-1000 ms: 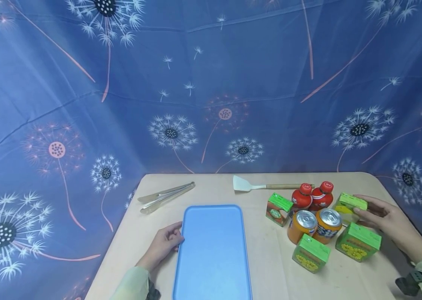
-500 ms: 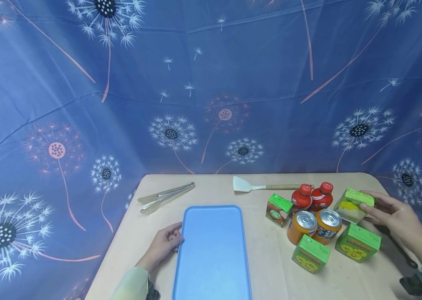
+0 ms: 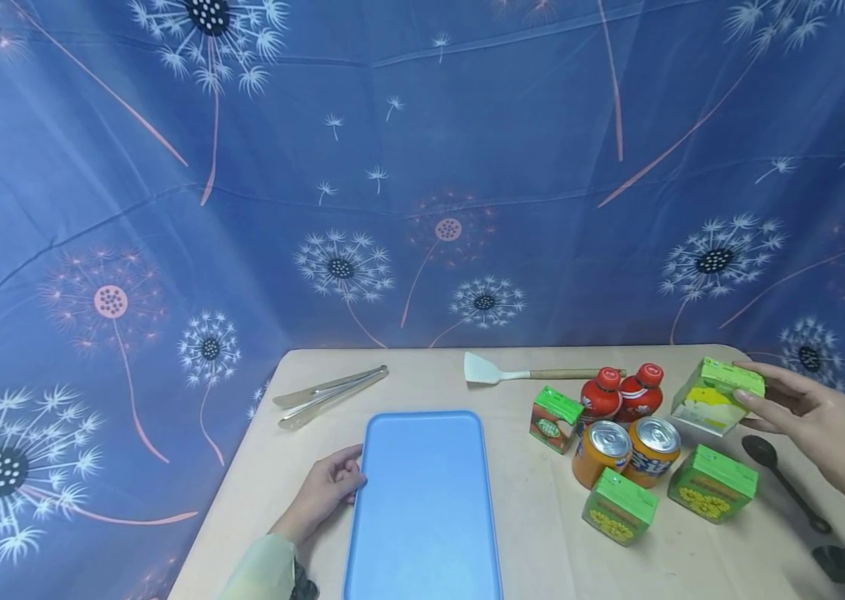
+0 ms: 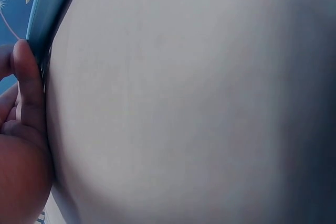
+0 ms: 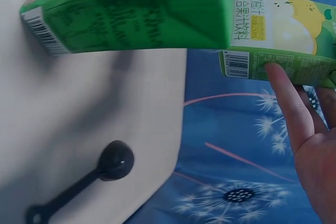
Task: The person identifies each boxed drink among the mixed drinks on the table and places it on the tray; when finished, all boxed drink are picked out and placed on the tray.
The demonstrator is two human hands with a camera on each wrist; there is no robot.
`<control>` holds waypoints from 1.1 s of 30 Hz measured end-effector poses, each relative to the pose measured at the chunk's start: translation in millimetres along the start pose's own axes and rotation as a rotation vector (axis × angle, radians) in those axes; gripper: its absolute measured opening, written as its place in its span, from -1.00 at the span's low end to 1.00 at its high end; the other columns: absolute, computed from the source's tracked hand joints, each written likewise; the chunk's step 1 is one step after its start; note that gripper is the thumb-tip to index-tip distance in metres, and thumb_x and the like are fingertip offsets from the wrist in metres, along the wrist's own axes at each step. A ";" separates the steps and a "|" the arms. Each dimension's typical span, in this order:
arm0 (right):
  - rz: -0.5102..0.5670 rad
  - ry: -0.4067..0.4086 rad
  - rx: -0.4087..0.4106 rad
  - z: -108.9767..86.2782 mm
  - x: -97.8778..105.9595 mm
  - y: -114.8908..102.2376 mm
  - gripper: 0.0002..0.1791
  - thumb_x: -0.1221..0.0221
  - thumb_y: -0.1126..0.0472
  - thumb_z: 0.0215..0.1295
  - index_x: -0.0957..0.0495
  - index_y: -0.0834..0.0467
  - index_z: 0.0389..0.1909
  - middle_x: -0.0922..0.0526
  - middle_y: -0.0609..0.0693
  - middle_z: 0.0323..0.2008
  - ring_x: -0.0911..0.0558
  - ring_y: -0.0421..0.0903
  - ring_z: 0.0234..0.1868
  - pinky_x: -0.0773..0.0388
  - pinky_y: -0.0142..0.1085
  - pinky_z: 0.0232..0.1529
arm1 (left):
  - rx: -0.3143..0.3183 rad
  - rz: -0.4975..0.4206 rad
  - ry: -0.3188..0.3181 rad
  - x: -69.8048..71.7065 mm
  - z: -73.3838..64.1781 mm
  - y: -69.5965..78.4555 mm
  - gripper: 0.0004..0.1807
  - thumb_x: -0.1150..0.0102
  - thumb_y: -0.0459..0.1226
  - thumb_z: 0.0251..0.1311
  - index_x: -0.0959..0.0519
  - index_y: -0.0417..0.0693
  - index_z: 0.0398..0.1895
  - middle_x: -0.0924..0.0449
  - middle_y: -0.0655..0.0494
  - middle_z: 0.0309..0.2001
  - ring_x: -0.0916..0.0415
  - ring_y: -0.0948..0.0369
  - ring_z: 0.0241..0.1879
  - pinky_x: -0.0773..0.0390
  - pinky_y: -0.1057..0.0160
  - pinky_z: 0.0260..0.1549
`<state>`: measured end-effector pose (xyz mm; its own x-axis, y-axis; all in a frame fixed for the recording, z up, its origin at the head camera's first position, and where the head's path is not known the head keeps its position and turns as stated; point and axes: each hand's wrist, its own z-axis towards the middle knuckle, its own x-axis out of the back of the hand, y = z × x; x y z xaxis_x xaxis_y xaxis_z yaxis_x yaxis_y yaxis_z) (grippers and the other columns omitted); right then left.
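Observation:
My right hand (image 3: 812,417) pinches a light-green juice carton (image 3: 718,396), lifted and tilted over the table's right side. The carton has yellow fruit on its front; in the right wrist view the same juice carton (image 5: 278,35) shows my thumb against its side. Below it stands a green carton with yellow flowers (image 3: 712,483). Another flowered carton (image 3: 620,507) sits nearer me, beside two orange soda cans (image 3: 653,450). At the left edge of a blue tray (image 3: 422,508), my left hand (image 3: 325,487) holds the rim with curled fingers.
Two red bottles (image 3: 640,393) stand behind the cans, with a green-and-brown carton (image 3: 556,419) to their left. A white spatula (image 3: 490,369) lies behind them. Metal tongs (image 3: 332,396) lie at the back left, a black spoon (image 3: 786,483) at the right.
The right hand has raised the light-green carton and moved it slightly right, away from the bottles and cans. The black spoon has come fully into view. The left hand stays at the tray.

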<state>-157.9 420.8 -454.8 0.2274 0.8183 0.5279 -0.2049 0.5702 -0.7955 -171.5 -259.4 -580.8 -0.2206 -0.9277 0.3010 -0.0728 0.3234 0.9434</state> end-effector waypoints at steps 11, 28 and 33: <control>0.006 0.006 0.045 0.5 4.8 -18.4 -0.39 -0.29 0.37 0.44 -0.43 0.14 0.48 -0.51 -0.51 0.04 -0.65 -0.50 -0.21 -0.71 -0.41 -0.41 | 0.005 -0.003 0.009 -1.1 -0.4 1.2 -0.34 -0.30 -0.37 0.36 -0.34 -0.36 0.48 -0.56 -0.02 -0.24 -0.53 0.26 -0.46 -0.69 0.31 -0.35; -0.014 -0.015 0.076 -1.1 2.0 -40.5 -0.38 -0.29 0.37 0.43 -0.43 0.17 0.48 -0.53 -0.45 0.05 -0.65 -0.48 -0.21 -0.71 -0.40 -0.41 | 0.003 -0.012 0.010 -1.1 -1.6 1.3 -0.35 -0.28 -0.40 0.36 -0.34 -0.35 0.49 -0.56 -0.04 -0.25 -0.51 0.25 -0.47 -0.67 0.33 -0.35; -0.021 -0.027 0.086 -1.0 -2.2 -45.6 -0.40 -0.30 0.37 0.42 -0.43 0.23 0.46 -0.55 -0.44 0.02 -0.66 -0.45 -0.22 -0.72 -0.38 -0.42 | -0.002 -0.005 0.007 -1.2 -1.2 0.6 -0.35 -0.28 -0.40 0.36 -0.34 -0.36 0.48 -0.56 -0.03 -0.25 -0.52 0.25 -0.47 -0.68 0.32 -0.35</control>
<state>-148.1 392.9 -420.0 0.2065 0.8074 0.5527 -0.2814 0.5900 -0.7567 -170.1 -258.3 -580.4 -0.2130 -0.9307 0.2973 -0.0723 0.3185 0.9452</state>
